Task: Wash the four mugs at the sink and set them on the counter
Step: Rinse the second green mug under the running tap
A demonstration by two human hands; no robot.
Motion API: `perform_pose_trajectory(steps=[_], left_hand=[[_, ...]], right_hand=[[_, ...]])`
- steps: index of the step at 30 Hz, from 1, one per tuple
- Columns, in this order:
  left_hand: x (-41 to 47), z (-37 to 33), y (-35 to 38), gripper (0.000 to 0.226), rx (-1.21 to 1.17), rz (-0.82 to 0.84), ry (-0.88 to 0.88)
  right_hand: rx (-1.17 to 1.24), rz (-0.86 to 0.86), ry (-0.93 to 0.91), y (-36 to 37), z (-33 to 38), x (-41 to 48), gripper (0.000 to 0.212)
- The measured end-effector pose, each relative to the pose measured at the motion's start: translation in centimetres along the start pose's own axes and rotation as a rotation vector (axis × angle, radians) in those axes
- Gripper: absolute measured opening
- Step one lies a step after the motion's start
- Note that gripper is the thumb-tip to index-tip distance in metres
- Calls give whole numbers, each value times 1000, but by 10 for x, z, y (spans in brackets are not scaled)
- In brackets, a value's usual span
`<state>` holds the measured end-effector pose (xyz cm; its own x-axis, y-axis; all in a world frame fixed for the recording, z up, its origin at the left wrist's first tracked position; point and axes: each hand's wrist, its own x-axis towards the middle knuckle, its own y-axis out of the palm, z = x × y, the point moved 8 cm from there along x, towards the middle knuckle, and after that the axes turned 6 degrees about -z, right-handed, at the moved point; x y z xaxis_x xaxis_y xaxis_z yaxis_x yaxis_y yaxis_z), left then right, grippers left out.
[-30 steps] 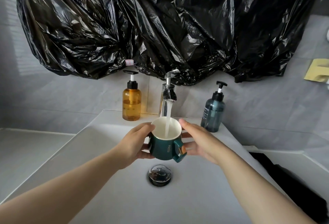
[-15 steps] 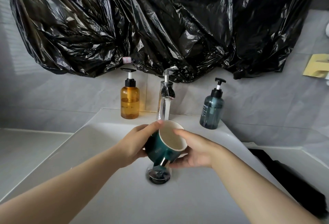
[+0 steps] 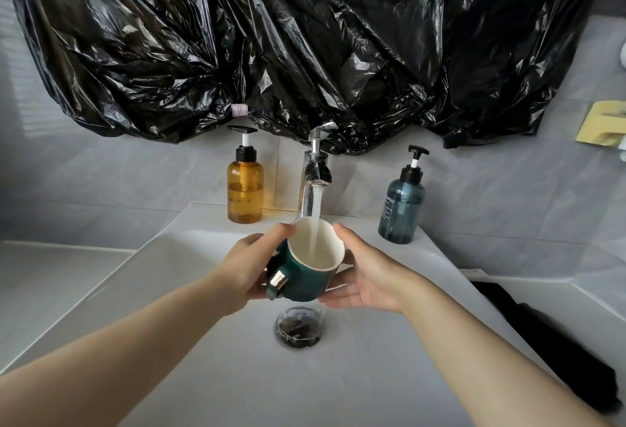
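Observation:
A dark green mug (image 3: 310,282) with a white inside and a gold rim is held over the white sink basin (image 3: 189,352), tilted a little toward me, handle at the lower left. Water from the chrome tap (image 3: 316,172) runs into it. My left hand (image 3: 250,270) grips the mug's left side, thumb at the rim. My right hand (image 3: 367,277) cups the right side and bottom, thumb on the rim. No other mugs are in view.
An amber pump bottle (image 3: 245,186) stands left of the tap and a blue-grey pump bottle (image 3: 401,209) right of it. The drain (image 3: 299,326) lies below the mug. Black plastic sheeting (image 3: 305,43) covers the wall above. A dark cloth (image 3: 548,342) lies on the right counter.
The mug was upright under the stream, then tipped away from it to pour out. It is now back under the running water, turned so the handle faces lower left.

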<state>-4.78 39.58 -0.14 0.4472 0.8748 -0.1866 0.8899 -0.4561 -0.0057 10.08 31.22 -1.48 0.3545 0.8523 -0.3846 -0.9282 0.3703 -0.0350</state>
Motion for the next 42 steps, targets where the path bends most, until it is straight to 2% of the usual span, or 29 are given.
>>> perform_pose_trajectory(steps=[2,5,9,15,21,23,26,27,32,36,42], left_hand=[[-2,-1,-2,45,19,-26,-20],[-5,2,2,47,37,26,-90],[-11,4,10,43,-88,123,-179],[-1,-9,2,40,-131,50,19],[5,-13,-16,42,-204,-82,118],[7,-16,-22,54,-207,-115,146],[6,-19,-25,87,-165,-136,171],[6,-19,-24,88,-157,-134,174],[8,-14,-13,48,-160,-90,140],[9,-10,-6,52,-147,-65,121],[10,-11,-5,45,-152,-38,116]], right_hand=[[-34,-22,-32,-2,2,0,72],[-5,10,-75,4,7,-2,61],[32,11,-64,5,4,-4,50],[212,54,-35,12,3,-3,51],[36,121,-33,20,1,-2,53],[23,121,-39,20,2,0,57],[43,126,-50,21,0,1,61],[51,120,-60,21,0,2,61],[115,97,-140,16,9,1,50],[71,102,-133,15,7,0,62],[91,59,-145,15,6,2,58]])
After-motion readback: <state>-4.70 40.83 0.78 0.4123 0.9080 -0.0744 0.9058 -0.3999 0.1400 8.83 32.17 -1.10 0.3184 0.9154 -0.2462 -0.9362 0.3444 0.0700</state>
